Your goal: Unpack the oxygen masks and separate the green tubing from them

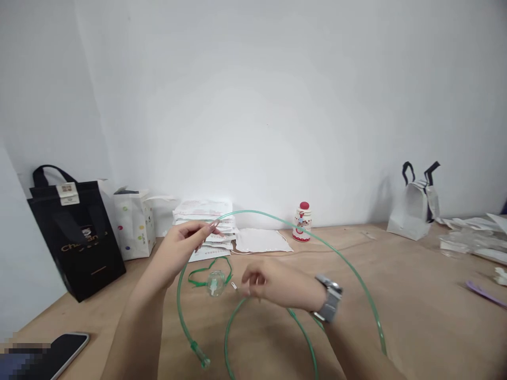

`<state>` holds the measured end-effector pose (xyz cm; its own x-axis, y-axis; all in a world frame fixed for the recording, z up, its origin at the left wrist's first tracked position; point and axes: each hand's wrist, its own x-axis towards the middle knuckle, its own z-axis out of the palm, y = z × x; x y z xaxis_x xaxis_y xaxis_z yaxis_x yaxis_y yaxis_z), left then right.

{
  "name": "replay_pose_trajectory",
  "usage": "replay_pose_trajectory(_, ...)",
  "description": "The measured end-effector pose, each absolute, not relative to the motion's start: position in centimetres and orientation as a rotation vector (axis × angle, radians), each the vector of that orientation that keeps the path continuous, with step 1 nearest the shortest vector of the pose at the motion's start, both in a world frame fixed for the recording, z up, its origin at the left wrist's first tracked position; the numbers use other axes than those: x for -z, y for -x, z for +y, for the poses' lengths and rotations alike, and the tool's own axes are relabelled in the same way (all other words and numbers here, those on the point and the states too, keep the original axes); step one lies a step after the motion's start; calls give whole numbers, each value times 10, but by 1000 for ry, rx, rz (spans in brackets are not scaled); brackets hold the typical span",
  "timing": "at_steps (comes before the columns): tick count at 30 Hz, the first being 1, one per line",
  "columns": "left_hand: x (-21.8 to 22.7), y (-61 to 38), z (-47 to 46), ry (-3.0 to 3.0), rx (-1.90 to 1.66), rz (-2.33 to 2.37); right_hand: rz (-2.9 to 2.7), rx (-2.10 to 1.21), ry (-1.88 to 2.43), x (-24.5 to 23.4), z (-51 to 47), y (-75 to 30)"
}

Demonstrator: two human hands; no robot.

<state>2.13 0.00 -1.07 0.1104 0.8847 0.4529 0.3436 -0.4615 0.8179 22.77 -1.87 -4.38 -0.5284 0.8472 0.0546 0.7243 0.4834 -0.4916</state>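
Clear green plastic tubing (348, 264) arches across the view in a wide loop. My left hand (190, 238) is closed, pinching the tubing between thumb and fingers. From there one stretch hangs down to a clear green connector end (200, 354). My right hand (263, 282), with a grey watch (329, 300) on its wrist, has its fingers curled in and slightly blurred. A lower loop of tubing passes by its fingertips; whether they grip it is hidden. Behind the hands lies a small clear oxygen mask (216, 283) with a green strap (200, 271).
A black bag (79, 243) and a white dotted bag (135, 224) stand at left, beside stacked white packets (204, 211). A red-capped bottle (302, 224) stands by the wall. At right are a white bag (410, 214) and plastic wrappers (467, 240). A phone (67, 351) lies front left.
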Motion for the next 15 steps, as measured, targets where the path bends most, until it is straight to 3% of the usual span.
replay_pose_trajectory(6, 9, -23, -4, -1953, -1317, 1338, -2593, 38, 1969, 123, 9, -245)
replay_pose_trajectory(15, 9, -21, -3, -1931, -1347, 1426, -2318, -5, 2036, 118, 26, -270)
